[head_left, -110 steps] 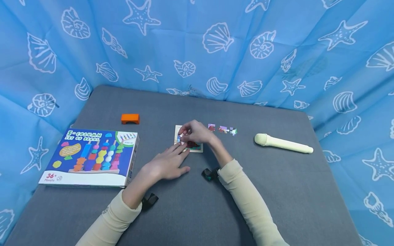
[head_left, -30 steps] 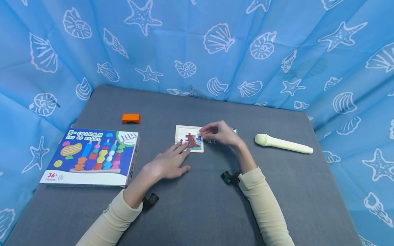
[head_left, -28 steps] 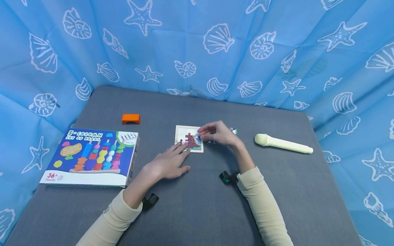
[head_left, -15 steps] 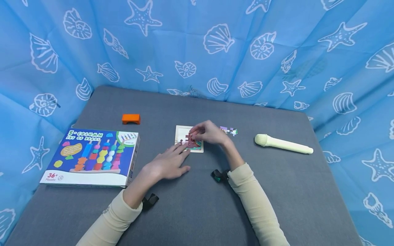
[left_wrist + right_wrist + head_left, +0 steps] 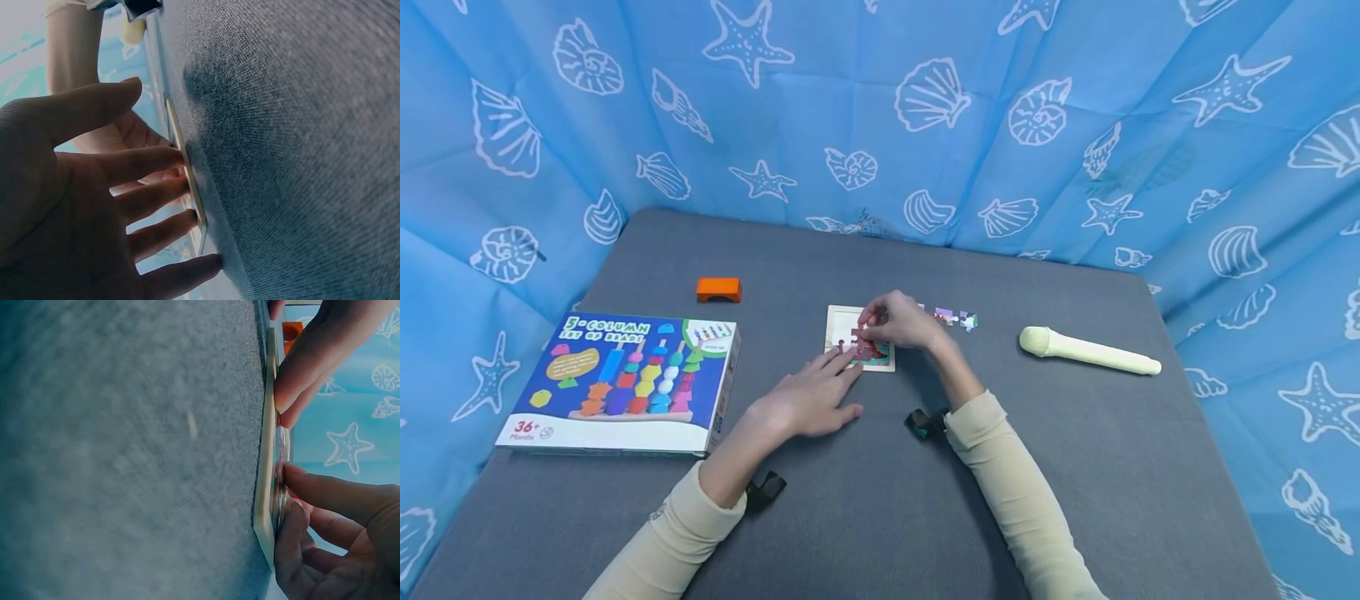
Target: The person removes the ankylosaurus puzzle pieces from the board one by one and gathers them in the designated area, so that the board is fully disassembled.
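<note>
Left hand (image 5: 811,400) resting straight fingers on the near-left edge of a square pale wooden puzzle tray (image 5: 844,319), right hand (image 5: 901,322) pinching a reddish jigsaw piece (image 5: 857,335) over its middle, loose multicoloured jigsaw pieces (image 5: 946,317) right of it

The left hand (image 5: 808,400) covers one corner of the board (image 5: 832,321), the right hand (image 5: 901,322) part of its inside. The loose pieces (image 5: 967,320) are too small for detail.

A grey cloth-topped table (image 5: 850,517) carries a blue-and-white beads box (image 5: 617,383) at left, an orange block (image 5: 718,289) at far left, a pale puzzle tray (image 5: 830,323) mid-table, apparently three loose puzzle pieces (image 5: 967,320) to its right, and a cream microphone-shaped object (image 5: 1092,350) farther right.
</note>
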The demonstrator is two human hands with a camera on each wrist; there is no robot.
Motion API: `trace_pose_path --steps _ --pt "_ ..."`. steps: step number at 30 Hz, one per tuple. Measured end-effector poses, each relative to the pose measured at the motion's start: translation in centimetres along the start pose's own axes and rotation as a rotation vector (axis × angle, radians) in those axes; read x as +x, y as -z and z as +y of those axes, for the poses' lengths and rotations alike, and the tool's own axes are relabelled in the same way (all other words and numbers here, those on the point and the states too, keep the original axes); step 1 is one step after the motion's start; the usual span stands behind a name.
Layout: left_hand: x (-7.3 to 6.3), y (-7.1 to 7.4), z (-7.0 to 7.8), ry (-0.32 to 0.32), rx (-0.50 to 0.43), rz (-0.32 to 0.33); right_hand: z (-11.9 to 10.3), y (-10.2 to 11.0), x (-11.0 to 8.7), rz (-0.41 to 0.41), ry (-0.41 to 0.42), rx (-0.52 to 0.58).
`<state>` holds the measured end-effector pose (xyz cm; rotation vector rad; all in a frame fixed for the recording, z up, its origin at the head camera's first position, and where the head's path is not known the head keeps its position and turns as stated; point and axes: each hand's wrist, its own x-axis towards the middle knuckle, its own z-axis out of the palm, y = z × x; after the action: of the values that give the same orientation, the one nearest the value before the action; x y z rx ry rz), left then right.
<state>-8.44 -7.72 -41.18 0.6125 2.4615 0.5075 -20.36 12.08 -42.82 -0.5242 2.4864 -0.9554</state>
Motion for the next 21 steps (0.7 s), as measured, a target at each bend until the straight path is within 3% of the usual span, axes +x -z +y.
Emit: trace_pose_path --steps 14,21 --pt "0.2 0.0 -0.1 0.009 0.021 0.005 0.2 0.1 -0.8 0.021 0.098 0.203" --pt "0.3 -0.1 0.0 0.011 0.028 0.011 0.9 0.8 -2.3 0.048 0.11 0.252"
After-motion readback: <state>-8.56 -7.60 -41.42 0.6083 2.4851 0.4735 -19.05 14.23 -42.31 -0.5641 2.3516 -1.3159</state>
